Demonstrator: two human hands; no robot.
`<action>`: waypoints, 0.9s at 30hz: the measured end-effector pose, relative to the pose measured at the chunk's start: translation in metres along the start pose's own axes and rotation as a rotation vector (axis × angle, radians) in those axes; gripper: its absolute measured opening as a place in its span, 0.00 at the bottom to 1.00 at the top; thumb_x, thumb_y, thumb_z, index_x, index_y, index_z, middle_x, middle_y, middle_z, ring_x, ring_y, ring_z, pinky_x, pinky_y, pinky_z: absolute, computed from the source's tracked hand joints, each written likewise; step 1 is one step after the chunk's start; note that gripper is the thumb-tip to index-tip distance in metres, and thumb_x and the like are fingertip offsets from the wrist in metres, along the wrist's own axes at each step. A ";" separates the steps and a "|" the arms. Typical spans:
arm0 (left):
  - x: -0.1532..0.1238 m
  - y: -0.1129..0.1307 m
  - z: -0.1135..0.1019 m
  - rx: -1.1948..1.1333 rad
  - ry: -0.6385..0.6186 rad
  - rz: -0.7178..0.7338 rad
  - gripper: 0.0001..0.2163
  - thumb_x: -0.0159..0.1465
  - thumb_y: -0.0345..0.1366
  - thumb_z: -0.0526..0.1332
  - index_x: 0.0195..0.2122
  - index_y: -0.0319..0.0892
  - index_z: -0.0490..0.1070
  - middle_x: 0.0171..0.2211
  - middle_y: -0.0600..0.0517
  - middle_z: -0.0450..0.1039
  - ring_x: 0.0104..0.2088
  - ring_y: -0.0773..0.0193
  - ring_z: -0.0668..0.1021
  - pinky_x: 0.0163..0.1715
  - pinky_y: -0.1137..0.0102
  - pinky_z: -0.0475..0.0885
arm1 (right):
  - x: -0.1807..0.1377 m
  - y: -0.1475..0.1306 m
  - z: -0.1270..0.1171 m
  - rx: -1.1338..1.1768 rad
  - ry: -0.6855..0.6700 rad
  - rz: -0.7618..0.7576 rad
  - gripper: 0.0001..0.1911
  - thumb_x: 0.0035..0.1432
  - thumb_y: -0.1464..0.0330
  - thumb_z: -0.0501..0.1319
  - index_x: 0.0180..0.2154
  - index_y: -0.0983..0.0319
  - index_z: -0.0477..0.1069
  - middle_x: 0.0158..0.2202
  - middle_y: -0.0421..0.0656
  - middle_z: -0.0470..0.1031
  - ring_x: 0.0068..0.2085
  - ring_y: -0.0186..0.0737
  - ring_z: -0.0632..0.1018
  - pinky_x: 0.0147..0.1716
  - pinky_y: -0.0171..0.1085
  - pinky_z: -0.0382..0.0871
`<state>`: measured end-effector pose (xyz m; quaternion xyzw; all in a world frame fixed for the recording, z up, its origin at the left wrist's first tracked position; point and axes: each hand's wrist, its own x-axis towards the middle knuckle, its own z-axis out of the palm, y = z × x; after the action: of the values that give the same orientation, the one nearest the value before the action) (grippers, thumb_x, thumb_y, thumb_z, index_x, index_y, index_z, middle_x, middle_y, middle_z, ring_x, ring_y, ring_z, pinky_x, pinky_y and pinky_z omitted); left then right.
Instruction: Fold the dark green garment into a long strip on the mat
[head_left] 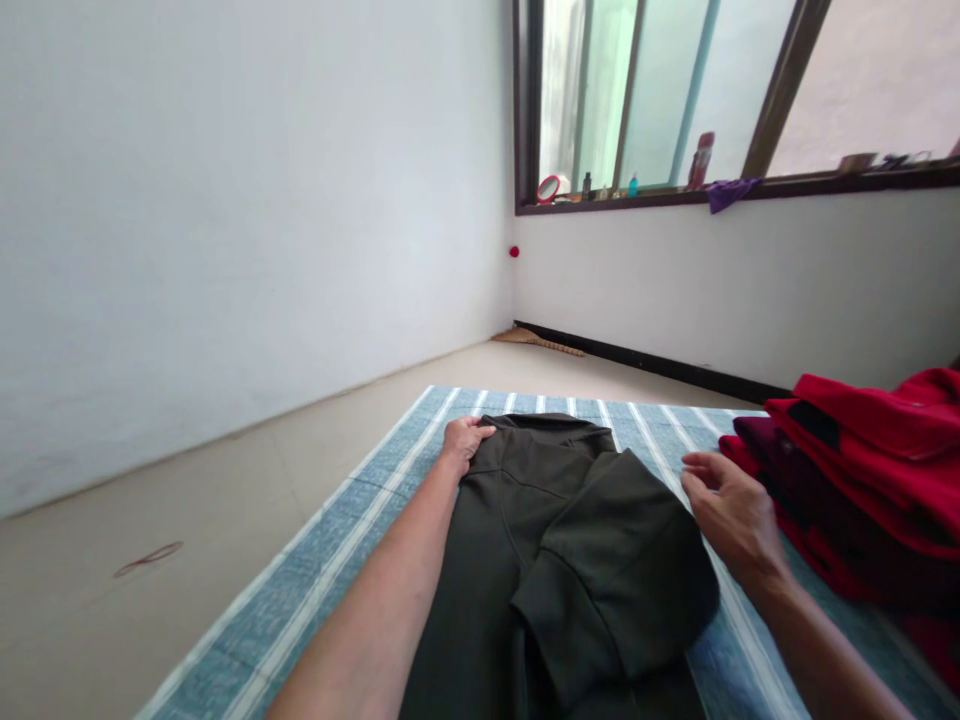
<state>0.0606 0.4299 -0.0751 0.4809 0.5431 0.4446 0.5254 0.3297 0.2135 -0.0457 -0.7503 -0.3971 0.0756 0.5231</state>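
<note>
A dark olive shirt (pixel 570 540) lies on a blue striped mat (pixel 337 560), one sleeve folded over its body. My left hand (pixel 463 441) is closed on the shirt's far left edge near the collar. My right hand (pixel 727 510) hovers just right of the folded sleeve with fingers loosely apart, holding nothing. It sits between the shirt and a pile of red garments (pixel 862 470).
The red and maroon pile fills the mat's right side. White walls stand left and ahead. A windowsill (pixel 750 188) carries small bottles, a round mirror and a purple cloth. A broom (pixel 536 341) lies in the far corner. Beige floor (pixel 187 520) spreads left of the mat.
</note>
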 end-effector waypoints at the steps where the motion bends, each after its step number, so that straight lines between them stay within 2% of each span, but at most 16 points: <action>1: 0.001 -0.002 0.000 -0.008 -0.010 0.007 0.12 0.65 0.38 0.59 0.46 0.38 0.69 0.42 0.48 0.72 0.38 0.63 0.76 0.36 0.64 0.75 | -0.001 -0.016 0.005 -0.005 -0.031 -0.098 0.14 0.47 0.63 0.58 0.35 0.61 0.74 0.32 0.45 0.78 0.32 0.43 0.76 0.33 0.39 0.67; 3: 0.003 -0.006 0.000 -0.024 -0.027 0.022 0.11 0.65 0.38 0.59 0.45 0.37 0.69 0.41 0.49 0.72 0.37 0.64 0.76 0.35 0.65 0.75 | 0.000 -0.052 0.028 0.022 -0.204 -0.286 0.12 0.50 0.64 0.56 0.34 0.60 0.75 0.32 0.43 0.77 0.33 0.41 0.76 0.34 0.37 0.66; 5: 0.005 -0.009 0.000 -0.042 -0.039 0.039 0.10 0.65 0.38 0.59 0.44 0.37 0.69 0.40 0.49 0.72 0.35 0.64 0.76 0.34 0.66 0.75 | 0.005 -0.084 0.065 -0.002 -0.390 -0.397 0.10 0.49 0.68 0.58 0.34 0.60 0.75 0.30 0.42 0.77 0.33 0.40 0.76 0.34 0.35 0.65; 8: 0.008 -0.013 -0.001 -0.064 -0.047 0.076 0.09 0.65 0.37 0.60 0.42 0.37 0.70 0.37 0.51 0.73 0.33 0.66 0.76 0.33 0.67 0.75 | 0.019 -0.111 0.126 -0.138 -0.580 -0.389 0.12 0.44 0.74 0.61 0.34 0.59 0.76 0.32 0.42 0.77 0.36 0.41 0.75 0.35 0.34 0.63; 10: 0.009 -0.016 -0.001 -0.081 -0.040 0.105 0.08 0.65 0.37 0.60 0.40 0.37 0.70 0.35 0.52 0.73 0.31 0.67 0.76 0.31 0.69 0.74 | 0.030 -0.116 0.160 -0.178 -0.613 -0.367 0.14 0.41 0.75 0.62 0.34 0.61 0.76 0.31 0.42 0.76 0.36 0.42 0.74 0.34 0.33 0.62; 12: 0.011 -0.020 0.000 -0.106 -0.025 0.134 0.07 0.64 0.36 0.61 0.37 0.36 0.71 0.32 0.53 0.73 0.29 0.68 0.75 0.30 0.69 0.73 | 0.037 -0.116 0.183 -0.211 -0.637 -0.342 0.14 0.40 0.76 0.63 0.34 0.62 0.77 0.27 0.41 0.74 0.34 0.41 0.73 0.33 0.33 0.62; 15: 0.013 -0.023 0.002 -0.159 0.000 0.170 0.06 0.55 0.33 0.67 0.32 0.37 0.73 0.26 0.56 0.73 0.25 0.68 0.75 0.29 0.71 0.71 | 0.041 -0.117 0.200 -0.245 -0.677 -0.315 0.10 0.40 0.76 0.63 0.30 0.63 0.76 0.21 0.39 0.70 0.31 0.38 0.72 0.30 0.32 0.59; 19: 0.012 -0.023 0.004 -0.234 0.029 0.201 0.10 0.45 0.29 0.71 0.28 0.39 0.74 0.20 0.57 0.73 0.23 0.67 0.74 0.27 0.73 0.67 | 0.039 -0.122 0.205 -0.263 -0.722 -0.262 0.01 0.42 0.73 0.63 0.22 0.65 0.74 0.17 0.37 0.62 0.26 0.34 0.68 0.25 0.32 0.55; 23: 0.009 -0.021 0.005 -0.282 0.045 0.209 0.11 0.43 0.30 0.71 0.28 0.39 0.74 0.20 0.57 0.72 0.22 0.67 0.73 0.26 0.73 0.67 | 0.041 -0.125 0.205 -0.244 -0.710 -0.147 0.04 0.43 0.72 0.64 0.22 0.66 0.70 0.17 0.36 0.60 0.23 0.31 0.64 0.22 0.32 0.54; 27: 0.005 -0.020 0.005 -0.302 0.024 0.209 0.11 0.44 0.31 0.71 0.29 0.39 0.74 0.20 0.56 0.72 0.23 0.67 0.74 0.26 0.72 0.67 | 0.044 -0.127 0.206 -0.203 -0.706 -0.029 0.07 0.42 0.70 0.66 0.23 0.65 0.69 0.18 0.38 0.64 0.24 0.34 0.67 0.21 0.32 0.58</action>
<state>0.0650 0.4324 -0.0962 0.4449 0.4235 0.5792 0.5360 0.1854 0.4100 -0.0161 -0.7203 -0.5693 0.2826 0.2778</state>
